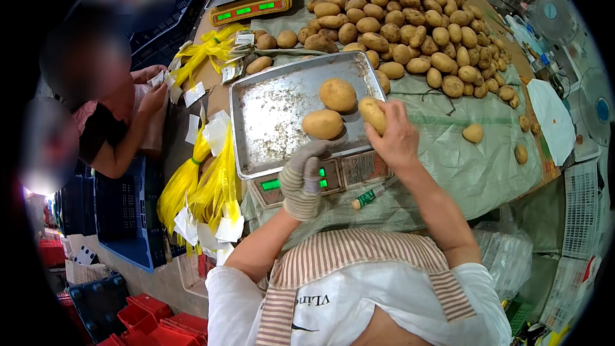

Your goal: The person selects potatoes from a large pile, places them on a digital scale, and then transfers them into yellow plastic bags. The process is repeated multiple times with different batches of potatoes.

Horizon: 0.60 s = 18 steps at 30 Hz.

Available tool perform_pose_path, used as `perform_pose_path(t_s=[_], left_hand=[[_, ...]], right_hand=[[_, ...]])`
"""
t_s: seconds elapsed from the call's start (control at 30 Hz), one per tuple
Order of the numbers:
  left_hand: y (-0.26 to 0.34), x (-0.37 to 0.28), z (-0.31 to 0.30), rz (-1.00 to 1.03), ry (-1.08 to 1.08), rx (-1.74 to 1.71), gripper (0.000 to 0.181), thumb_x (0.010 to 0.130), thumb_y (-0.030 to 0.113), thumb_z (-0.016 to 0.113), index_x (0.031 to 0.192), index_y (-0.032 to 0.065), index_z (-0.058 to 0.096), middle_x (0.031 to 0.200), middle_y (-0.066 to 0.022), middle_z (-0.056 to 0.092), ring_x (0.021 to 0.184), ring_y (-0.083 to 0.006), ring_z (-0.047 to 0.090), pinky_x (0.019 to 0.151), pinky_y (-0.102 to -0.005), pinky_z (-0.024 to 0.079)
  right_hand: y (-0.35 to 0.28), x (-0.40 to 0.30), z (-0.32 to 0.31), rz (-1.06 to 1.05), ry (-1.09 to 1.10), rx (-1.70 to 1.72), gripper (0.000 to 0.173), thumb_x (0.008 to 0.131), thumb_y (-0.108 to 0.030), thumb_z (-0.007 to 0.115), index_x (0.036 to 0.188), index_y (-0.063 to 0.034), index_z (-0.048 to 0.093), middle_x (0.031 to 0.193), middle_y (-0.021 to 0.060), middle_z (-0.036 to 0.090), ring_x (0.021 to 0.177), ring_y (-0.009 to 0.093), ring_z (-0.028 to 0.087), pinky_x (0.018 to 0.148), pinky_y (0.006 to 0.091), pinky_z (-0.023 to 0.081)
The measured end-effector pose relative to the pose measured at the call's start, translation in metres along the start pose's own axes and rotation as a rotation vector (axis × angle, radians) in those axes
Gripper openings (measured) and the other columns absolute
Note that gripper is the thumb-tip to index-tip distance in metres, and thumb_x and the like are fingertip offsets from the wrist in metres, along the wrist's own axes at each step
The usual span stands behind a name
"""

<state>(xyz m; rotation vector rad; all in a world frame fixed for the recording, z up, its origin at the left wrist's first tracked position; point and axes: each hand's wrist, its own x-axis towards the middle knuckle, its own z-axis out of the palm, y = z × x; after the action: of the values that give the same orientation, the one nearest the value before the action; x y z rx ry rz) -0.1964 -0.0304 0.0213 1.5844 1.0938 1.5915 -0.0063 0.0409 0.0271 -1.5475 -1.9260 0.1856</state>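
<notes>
My bare right hand (396, 132) grips a potato (372, 114) at the right edge of a metal weighing tray (269, 154). Two more potatoes, one round (338, 94) and one oval (323, 124), lie on the tray. Under the tray is a digital scale (340, 173) with lit green displays and a keypad. My left hand (302, 178), in a striped knit glove, is held over the scale's front panel; whether its fingers hold anything cannot be told. Beyond the tray rises a large heap of potatoes (394, 24).
Yellow mesh bags (192, 187) with white tags hang left of the scale. A second scale (254, 7) stands at the back left. At the left, a person's hands (153, 86) hold a tag. A green-labelled tube (369, 198) and a loose potato (473, 133) lie on the green sheeting (447, 168).
</notes>
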Motion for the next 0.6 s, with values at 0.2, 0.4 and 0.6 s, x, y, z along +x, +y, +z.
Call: perform_pose_path(t_s=[0.2, 0.4, 0.6], left_hand=[[0.003, -0.014, -0.032, -0.076, 0.176, 0.044, 0.031, 0.094, 0.026, 0.042, 0.102, -0.0002, 0.056, 0.096, -0.0108, 0.061, 0.082, -0.0174, 0.059, 0.075, -0.0305, 0.048], [0.006, -0.016, -0.084, 0.015, 0.476, 0.133, 0.031, 0.094, 0.025, 0.043, 0.100, -0.0032, 0.056, 0.088, -0.0107, 0.062, 0.076, -0.0165, 0.059, 0.073, -0.0291, 0.047], [0.018, -0.001, -0.135, 0.083, 0.639, 0.137, 0.036, 0.093, 0.032, 0.044, 0.101, -0.0013, 0.056, 0.090, -0.0139, 0.064, 0.074, -0.0195, 0.062, 0.069, -0.0301, 0.050]], right_hand=[[-0.019, -0.001, 0.009, 0.060, 0.004, 0.004, 0.047, 0.072, -0.031, 0.069, 0.107, -0.0093, 0.046, 0.104, 0.0096, 0.045, 0.076, 0.031, 0.059, 0.062, 0.0385, 0.049], [0.028, -0.032, -0.027, 0.120, 0.177, 0.266, 0.044, 0.072, -0.023, 0.071, 0.109, -0.0102, 0.053, 0.104, 0.0074, 0.053, 0.080, 0.018, 0.057, 0.065, 0.0307, 0.047], [0.115, -0.083, -0.079, 0.439, 0.330, 0.237, 0.029, 0.081, -0.016, 0.064, 0.107, -0.0046, 0.056, 0.103, 0.0039, 0.057, 0.077, 0.012, 0.054, 0.071, 0.0264, 0.045]])
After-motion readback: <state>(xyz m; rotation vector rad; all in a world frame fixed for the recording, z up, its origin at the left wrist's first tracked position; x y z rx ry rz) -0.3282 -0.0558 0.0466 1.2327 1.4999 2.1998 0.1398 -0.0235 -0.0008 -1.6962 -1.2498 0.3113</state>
